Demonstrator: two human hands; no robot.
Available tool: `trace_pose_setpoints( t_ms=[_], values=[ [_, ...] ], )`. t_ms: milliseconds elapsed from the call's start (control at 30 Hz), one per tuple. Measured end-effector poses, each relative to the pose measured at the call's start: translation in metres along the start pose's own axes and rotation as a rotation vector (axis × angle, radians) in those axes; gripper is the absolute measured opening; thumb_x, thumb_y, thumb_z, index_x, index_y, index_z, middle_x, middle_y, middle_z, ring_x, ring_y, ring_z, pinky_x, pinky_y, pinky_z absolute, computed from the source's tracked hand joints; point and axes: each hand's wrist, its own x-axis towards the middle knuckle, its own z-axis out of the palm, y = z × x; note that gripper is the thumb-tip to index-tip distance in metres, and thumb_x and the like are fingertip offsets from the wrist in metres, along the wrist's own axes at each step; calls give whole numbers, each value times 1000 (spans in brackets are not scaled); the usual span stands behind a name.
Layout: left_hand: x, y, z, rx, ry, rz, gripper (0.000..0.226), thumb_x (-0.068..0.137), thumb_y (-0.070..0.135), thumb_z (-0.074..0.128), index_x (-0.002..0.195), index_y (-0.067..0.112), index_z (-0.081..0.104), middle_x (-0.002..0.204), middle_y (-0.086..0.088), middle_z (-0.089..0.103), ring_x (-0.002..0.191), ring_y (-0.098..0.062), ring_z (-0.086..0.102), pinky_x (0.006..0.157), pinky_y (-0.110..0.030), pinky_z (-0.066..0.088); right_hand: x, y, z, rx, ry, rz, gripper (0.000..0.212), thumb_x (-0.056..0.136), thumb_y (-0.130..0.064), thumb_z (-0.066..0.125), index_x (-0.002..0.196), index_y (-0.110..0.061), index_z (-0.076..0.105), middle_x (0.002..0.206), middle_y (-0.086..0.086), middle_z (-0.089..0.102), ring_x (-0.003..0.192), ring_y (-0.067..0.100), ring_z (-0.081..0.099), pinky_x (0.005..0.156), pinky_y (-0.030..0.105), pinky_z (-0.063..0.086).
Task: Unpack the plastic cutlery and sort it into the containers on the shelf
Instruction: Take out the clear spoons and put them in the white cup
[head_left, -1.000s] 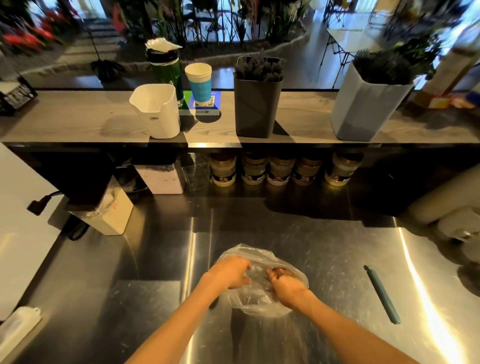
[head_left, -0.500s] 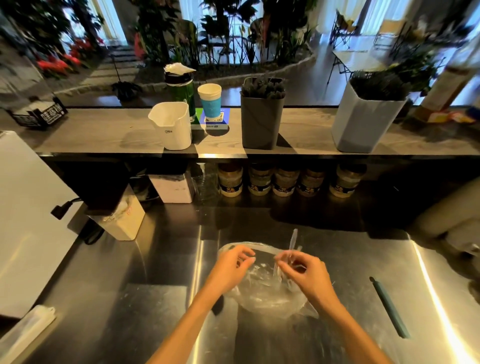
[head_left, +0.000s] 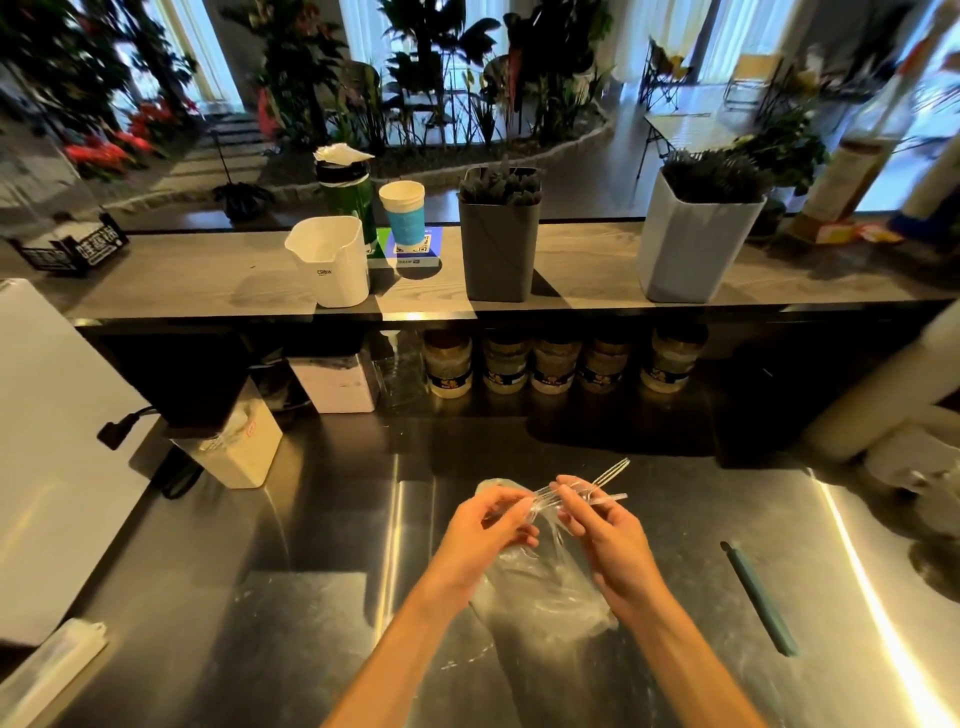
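A clear plastic bag (head_left: 540, 587) hangs over the steel counter between my hands. My left hand (head_left: 488, 530) grips the bag's upper edge. My right hand (head_left: 602, 530) pinches a few clear plastic cutlery pieces (head_left: 597, 486) that stick out up and to the right of the bag's mouth. On the shelf stand a white container (head_left: 332, 270) at the left, a dark grey container (head_left: 500, 249) holding black cutlery in the middle, and a pale grey container (head_left: 696, 244) with black cutlery at the right.
A teal pen-like tool (head_left: 758, 597) lies on the counter to the right. A green bottle (head_left: 349, 197) and a paper cup (head_left: 403, 210) stand behind the white container. Several jars (head_left: 556, 364) line up under the shelf. A white box (head_left: 234, 447) sits at the left.
Both hands lifted from the bag on the counter. My right hand drew clear cutlery out of the bag's mouth and raised it, while my left hand took the bag's edge.
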Motion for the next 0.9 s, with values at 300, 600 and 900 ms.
trace_pose_setpoints(
  t_ms=[300,600,900],
  values=[
    [0,-6,31,-712,247,-126,33,85,23,66,108,-1,72,100,-13,73,84,-14,66,74,-22,53,-13,14,25,375,12,126,23,97,-6,61,116,-5,72,111,13,76,93,14,76,70,20,61],
    [7,6,19,-546,315,-142,33,104,33,47,104,8,70,99,-12,74,88,-23,68,92,-41,49,-17,24,24,79,56,43,27,92,-16,68,118,-10,73,107,9,78,100,16,75,90,30,61],
    [25,13,10,-789,441,-180,23,106,21,46,94,6,58,72,-4,53,64,-14,59,77,-31,51,-16,25,21,51,131,33,23,92,-16,69,114,-10,74,107,10,78,100,21,74,91,31,60]
  ],
)
